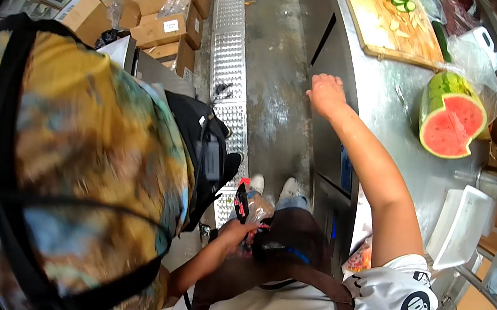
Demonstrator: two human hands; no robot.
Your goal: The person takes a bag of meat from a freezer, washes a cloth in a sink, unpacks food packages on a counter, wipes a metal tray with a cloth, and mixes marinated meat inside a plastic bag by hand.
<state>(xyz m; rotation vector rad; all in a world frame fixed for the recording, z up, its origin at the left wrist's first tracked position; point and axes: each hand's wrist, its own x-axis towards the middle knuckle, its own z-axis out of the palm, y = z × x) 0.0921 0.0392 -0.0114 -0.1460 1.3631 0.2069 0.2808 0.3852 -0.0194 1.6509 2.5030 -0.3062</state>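
Note:
My left hand [234,235] is low in front of my dark apron [294,239], its fingers closed on a clear plastic bag [259,210] with reddish things in it. A black piece with red marks [242,202] sticks up beside that hand; its kind is unclear. My right arm reaches forward along the counter's front, and my right hand [327,93] is just off the counter edge with curled fingers and nothing visible in them. On the steel counter [391,117] stands a cut watermelon [454,119], its red flesh facing me.
A cutting board [397,24] holds cucumber slices [402,1] and pale pieces. A white tray [460,227] and a metal cup [490,180] are at the right. Close on my left is another person in a patterned shirt [92,153]. Cardboard boxes [163,18] stand beyond a metal floor grate [230,52].

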